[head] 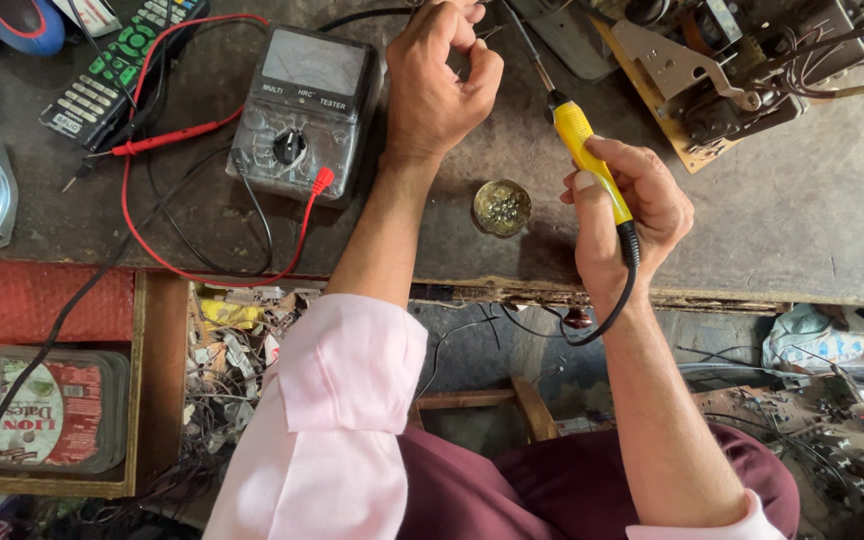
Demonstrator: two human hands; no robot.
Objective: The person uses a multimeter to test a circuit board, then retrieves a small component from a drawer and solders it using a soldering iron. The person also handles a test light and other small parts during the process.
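- We judged soldering was under way: our right hand (632, 205) was clamped on a yellow soldering iron (592, 165), tip pointing up past our left hand (437, 75).
- Our left hand pinched something too small to identify.
- Next, we judged, came steady tip contact.
- The iron's black cord trailed off the surface (772, 220).

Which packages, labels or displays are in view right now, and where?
Meter: grey box, pale dial window, bench centre-left, beside left hand.
Remote control: black, green and white buttons, top left.
Lidded tub: clear, red-white-green label, lower-left drawer.
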